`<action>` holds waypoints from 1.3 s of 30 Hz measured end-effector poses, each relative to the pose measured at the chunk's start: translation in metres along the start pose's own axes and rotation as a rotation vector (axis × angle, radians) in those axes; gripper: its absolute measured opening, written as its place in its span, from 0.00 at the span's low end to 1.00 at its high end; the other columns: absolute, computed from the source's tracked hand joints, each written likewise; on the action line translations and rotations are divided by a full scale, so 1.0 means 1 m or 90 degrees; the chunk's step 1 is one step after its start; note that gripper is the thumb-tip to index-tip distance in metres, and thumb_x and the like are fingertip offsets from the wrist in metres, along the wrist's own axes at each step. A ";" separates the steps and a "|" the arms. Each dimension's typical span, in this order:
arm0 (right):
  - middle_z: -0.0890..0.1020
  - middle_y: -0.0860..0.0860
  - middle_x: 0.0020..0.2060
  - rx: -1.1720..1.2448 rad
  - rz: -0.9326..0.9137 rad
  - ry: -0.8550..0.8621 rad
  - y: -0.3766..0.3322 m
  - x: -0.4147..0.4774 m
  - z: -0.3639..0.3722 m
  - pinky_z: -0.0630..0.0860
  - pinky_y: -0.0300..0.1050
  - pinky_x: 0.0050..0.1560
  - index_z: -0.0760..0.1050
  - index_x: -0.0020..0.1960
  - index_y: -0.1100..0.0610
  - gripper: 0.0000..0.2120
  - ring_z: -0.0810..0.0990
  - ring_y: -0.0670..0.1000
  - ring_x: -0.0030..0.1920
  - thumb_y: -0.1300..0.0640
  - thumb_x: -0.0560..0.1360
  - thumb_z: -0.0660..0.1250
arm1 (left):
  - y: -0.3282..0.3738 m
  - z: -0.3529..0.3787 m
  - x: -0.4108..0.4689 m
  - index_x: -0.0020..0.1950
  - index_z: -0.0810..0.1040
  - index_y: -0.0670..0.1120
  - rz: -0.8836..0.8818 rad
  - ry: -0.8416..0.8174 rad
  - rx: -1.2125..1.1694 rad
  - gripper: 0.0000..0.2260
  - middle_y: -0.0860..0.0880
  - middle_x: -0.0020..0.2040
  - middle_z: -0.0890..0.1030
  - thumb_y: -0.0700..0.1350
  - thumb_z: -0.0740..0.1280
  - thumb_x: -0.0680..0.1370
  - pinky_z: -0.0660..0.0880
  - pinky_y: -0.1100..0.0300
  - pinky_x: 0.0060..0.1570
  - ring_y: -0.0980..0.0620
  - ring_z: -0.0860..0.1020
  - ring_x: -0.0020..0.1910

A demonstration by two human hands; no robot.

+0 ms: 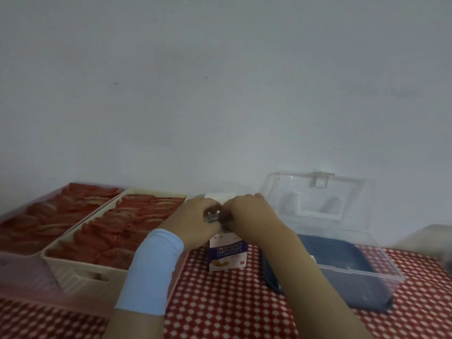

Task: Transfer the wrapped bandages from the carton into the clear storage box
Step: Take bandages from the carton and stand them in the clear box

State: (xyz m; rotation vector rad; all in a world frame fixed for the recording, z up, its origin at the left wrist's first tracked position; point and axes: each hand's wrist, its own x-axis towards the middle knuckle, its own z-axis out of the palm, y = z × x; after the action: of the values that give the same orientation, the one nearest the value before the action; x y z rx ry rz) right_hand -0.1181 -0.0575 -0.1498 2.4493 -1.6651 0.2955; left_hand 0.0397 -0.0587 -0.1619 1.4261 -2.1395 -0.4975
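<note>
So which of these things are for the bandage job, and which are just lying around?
For the job: bandage carton, clear storage box, left hand, right hand, both at the carton's top.

Just lying about: cream basket of red packets, pink tray with more of them, red checked tablecloth.

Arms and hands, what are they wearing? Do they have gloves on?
No gloves: the left hand and the right hand are bare, with no ring or watch to be seen. The left arm wears a snug light blue sleeve from the wrist partway up, plain and without markings. The right arm wears nothing.
</note>
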 end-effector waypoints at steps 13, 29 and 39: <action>0.83 0.42 0.51 0.394 0.061 0.130 0.019 -0.011 0.001 0.71 0.27 0.45 0.82 0.59 0.48 0.10 0.77 0.37 0.44 0.54 0.80 0.67 | 0.006 0.007 0.005 0.45 0.81 0.53 -0.010 0.148 -0.028 0.01 0.59 0.41 0.81 0.48 0.71 0.76 0.75 0.61 0.45 0.61 0.78 0.43; 0.86 0.46 0.40 0.747 0.005 0.204 0.021 -0.022 -0.029 0.75 0.31 0.46 0.83 0.44 0.53 0.07 0.82 0.41 0.43 0.60 0.79 0.69 | 0.029 -0.016 -0.014 0.61 0.77 0.33 -0.084 -0.118 -0.807 0.18 0.35 0.52 0.83 0.43 0.67 0.76 0.83 0.49 0.47 0.40 0.84 0.47; 0.85 0.45 0.39 0.743 -0.023 0.145 0.023 -0.021 -0.027 0.77 0.35 0.49 0.84 0.51 0.58 0.09 0.82 0.41 0.44 0.61 0.81 0.64 | 0.028 -0.007 -0.012 0.45 0.88 0.42 -0.071 -0.143 -0.838 0.13 0.42 0.45 0.86 0.46 0.66 0.72 0.82 0.57 0.38 0.49 0.84 0.37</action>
State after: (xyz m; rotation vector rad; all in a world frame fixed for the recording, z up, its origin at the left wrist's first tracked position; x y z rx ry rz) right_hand -0.1488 -0.0404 -0.1289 2.8994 -1.5398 1.9046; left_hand 0.0275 -0.0370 -0.1431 0.6891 -1.2623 -1.7293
